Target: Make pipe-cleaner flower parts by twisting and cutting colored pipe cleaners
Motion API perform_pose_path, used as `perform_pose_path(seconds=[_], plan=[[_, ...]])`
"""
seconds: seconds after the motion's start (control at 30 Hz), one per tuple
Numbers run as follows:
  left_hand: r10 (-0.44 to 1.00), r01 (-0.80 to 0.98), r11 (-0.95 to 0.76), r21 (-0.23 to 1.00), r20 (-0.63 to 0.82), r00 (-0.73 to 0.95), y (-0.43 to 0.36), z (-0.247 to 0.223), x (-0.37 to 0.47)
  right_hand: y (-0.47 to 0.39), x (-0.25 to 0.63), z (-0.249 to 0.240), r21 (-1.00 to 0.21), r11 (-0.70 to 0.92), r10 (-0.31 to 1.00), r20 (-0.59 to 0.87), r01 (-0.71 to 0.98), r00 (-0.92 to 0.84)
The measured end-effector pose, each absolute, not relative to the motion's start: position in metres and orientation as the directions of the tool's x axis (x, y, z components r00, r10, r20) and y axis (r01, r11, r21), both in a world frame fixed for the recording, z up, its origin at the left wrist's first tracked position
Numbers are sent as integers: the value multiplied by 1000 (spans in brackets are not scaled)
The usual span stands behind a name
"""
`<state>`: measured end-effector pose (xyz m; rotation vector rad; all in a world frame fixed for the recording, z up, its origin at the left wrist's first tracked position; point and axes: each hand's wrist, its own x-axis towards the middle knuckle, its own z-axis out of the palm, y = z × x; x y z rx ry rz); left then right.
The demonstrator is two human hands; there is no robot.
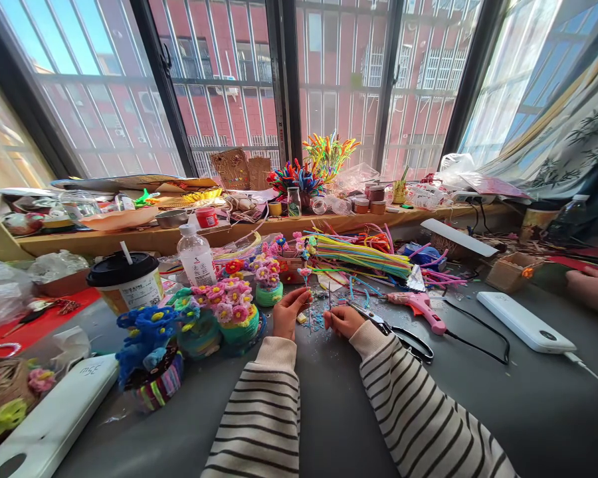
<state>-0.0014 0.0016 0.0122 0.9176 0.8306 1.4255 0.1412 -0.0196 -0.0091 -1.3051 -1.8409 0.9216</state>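
Observation:
My left hand [290, 313] pinches a thin stem that carries a small pink and blue fuzzy flower [304, 272] at its top. Close by on the right, my right hand [346, 320] is closed on a thin dark stick [329, 297], held upright; its exact kind is too small to tell. Blue and pale clippings [319, 323] litter the table between and behind my hands. Black-handled scissors [403, 335] lie beside my right wrist. Left of my left hand stand pots of fuzzy flowers, one with pink blossoms [232, 300] and one with blue [147, 332].
A bundle of pipe cleaners [363, 255] lies behind my hands. To the right are a pink glue gun [421, 309] with its cable and a white power bank [523, 322]. A lidded cup [124, 282] and a bottle [196, 255] stand left. Another person's hand [593, 285] shows at far right.

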Motion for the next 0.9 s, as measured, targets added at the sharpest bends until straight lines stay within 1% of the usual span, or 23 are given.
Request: perform_pose_path(seconds=[0.2,0.47,0.57,0.73,0.9], plan=[[980,-417,-79,905,148,135,-3,16,-1,-25,140,-3,-736,356,914,147,575,-378],[964,-417,-50,907,152,216,-8,21,2,-28,141,1,-710,400,887,141,580,-439],[961,-422,-52,905,160,225,-10,22,3,-28,141,0,-709,405,886,147,578,-441],[967,-399,-27,917,125,222,-12,23,4,-27,141,-1,-711,415,887,177,568,-426],[967,-396,-3,918,104,233,-10,22,5,-24,143,0,-681,403,912,240,611,-334]])
